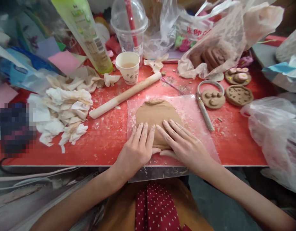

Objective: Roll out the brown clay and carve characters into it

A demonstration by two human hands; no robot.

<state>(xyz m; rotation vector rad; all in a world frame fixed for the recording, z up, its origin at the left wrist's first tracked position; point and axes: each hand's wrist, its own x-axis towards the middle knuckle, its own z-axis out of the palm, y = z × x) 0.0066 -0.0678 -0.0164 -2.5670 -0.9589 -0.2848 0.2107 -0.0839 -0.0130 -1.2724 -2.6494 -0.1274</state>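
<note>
a flat, brown clay slab (157,112) lies on a clear plastic sheet (192,110) on the red table (102,141). the left hand (139,144), straight fingers narrowly parted, rests on its seven-o'clock side; the right hand (185,142), fingers fanned a little wider, rests at five o'clock. from the slab, a pale wooden rolling pin (126,95) lies at ten o'clock and a round, bumpy brown clay disc (213,100) at two o'clock.

1. There was one left hand (139,146) and one right hand (187,146).
2. One clay slab (157,115) was visible.
3. There were three small clay discs (239,95).
4. There was one rolling pin (125,96).
5. There was one paper cup (128,73) and one domed plastic cup (121,37).
6. One green bottle (85,35) was visible.
</note>
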